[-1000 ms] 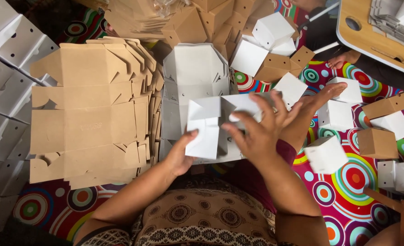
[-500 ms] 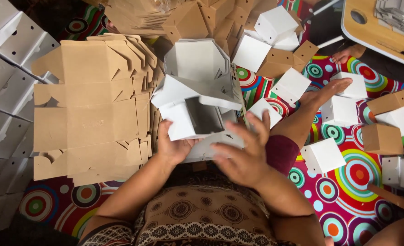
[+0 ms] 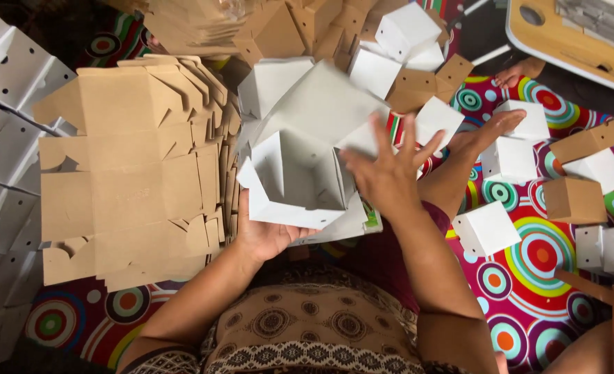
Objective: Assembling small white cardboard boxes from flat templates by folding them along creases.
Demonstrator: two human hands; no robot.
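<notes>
My left hand [image 3: 265, 235] grips a partly folded white cardboard box [image 3: 300, 173] from below, at its near edge. The box's hollow faces up at me and a large white flap rises behind it. Spread wide and blurred, my right hand [image 3: 390, 173] is at the box's right side, fingers apart and closed around nothing. Both hands are above my lap, in front of a pile of flat white blanks [image 3: 276, 83].
A thick stack of flat brown cardboard blanks [image 3: 127, 173] lies at the left, with white perforated sheets [image 3: 2, 173] beyond it. Folded white boxes [image 3: 487, 228] and brown boxes [image 3: 573, 201] are scattered on the mat of coloured circles [image 3: 535, 277]. A wooden tabletop [image 3: 570, 41] stands at the top right.
The white blank has been opened out from a small folded shape into a box with its hollow up. My right hand has come off it and spread its fingers.
</notes>
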